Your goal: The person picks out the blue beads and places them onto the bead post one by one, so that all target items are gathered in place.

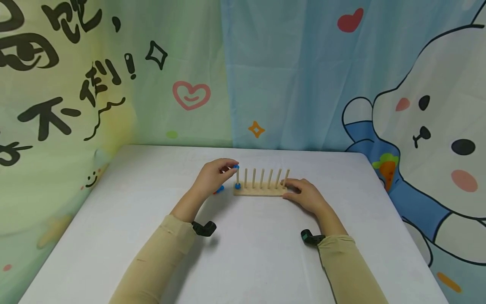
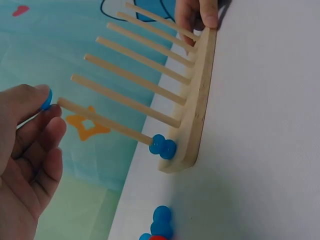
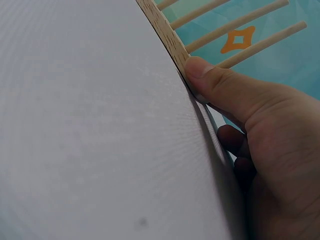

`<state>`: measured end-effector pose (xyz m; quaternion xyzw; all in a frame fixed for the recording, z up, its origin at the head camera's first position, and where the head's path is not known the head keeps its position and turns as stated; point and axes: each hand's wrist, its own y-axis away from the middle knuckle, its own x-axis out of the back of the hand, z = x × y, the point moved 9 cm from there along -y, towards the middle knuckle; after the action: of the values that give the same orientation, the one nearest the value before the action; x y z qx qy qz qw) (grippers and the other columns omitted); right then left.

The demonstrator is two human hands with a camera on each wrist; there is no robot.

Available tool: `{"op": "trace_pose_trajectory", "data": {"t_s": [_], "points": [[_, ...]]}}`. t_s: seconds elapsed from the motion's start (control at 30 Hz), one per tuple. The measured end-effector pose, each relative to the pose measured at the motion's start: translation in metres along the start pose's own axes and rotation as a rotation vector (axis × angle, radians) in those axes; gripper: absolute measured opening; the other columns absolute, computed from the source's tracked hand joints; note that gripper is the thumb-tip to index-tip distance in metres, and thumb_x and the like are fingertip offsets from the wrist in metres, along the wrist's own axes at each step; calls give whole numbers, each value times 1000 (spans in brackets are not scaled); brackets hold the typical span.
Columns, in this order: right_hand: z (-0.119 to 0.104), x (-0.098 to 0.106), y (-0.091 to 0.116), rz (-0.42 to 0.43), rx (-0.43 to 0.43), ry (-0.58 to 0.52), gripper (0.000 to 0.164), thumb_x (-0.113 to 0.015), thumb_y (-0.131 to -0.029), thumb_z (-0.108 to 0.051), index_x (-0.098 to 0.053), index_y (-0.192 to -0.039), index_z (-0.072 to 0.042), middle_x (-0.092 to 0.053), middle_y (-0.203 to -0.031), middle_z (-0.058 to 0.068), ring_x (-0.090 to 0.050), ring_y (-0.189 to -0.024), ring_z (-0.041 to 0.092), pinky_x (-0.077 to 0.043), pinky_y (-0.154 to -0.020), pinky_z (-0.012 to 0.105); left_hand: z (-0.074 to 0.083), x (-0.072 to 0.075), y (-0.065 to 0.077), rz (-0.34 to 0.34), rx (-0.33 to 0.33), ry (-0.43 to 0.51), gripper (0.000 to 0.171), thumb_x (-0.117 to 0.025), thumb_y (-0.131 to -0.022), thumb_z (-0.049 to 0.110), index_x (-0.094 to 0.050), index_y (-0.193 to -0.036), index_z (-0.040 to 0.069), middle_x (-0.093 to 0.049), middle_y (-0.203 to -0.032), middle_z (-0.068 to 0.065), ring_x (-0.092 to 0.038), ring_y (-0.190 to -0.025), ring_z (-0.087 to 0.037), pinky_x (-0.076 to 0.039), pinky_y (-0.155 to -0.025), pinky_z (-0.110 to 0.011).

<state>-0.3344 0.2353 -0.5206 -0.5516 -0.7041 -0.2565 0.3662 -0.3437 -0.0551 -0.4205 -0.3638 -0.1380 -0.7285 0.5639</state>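
Note:
A wooden peg board [image 1: 260, 192] stands on the table with a row of several upright pegs. My left hand [image 1: 212, 176] pinches a blue bead [image 2: 46, 101] between thumb and fingertips. That bead is right at the tip of the leftmost peg [image 2: 105, 121], largely covered by the fingers in the left wrist view. Low on the same peg, blue beads [image 2: 163, 146] sit by the base. At the opposite end, my right hand [image 1: 305, 196] grips the board, its thumb [image 3: 199, 67] on the front edge and the other fingers partly hidden behind.
Loose blue beads [image 2: 161, 224] and a red one [image 2: 158, 238] lie on the white table [image 1: 258, 253] just left of the board. A printed curtain [image 1: 288, 76] hangs behind the table's far edge. Small black devices [image 1: 204, 229] are worn on both wrists.

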Motion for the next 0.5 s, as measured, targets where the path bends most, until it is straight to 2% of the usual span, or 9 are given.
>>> {"op": "trace_pose_trajectory", "data": {"t_s": [0.2,0.33,0.5], "points": [[0,-1,-1,-5,-7,-3,51,-73,-88,-41,-62,-134,-23,-60,-137,7,-55,-114,27,-44,-100,51,1,-3,-1,-14,-4,3,28,-65,-96,31,-70,-122,19,-71,-111,2,-63,-96,-17,-53,-80,-34],[-1,1,0,0,-6,3,51,-73,-88,-41,-62,-134,-23,-61,-136,7,-55,-115,27,-44,-100,51,-4,-8,-1,-26,4,17,28,-66,-96,30,-70,-121,19,-71,-113,2,-63,-97,-17,-53,-79,-33],[-1,1,0,6,5,11,51,-73,-87,-41,-63,-133,-22,-61,-135,8,-56,-113,28,-44,-98,51,-15,-20,1,-48,6,-24,28,-66,-96,30,-70,-121,19,-71,-115,2,-64,-96,-16,-52,-79,-31]]}}
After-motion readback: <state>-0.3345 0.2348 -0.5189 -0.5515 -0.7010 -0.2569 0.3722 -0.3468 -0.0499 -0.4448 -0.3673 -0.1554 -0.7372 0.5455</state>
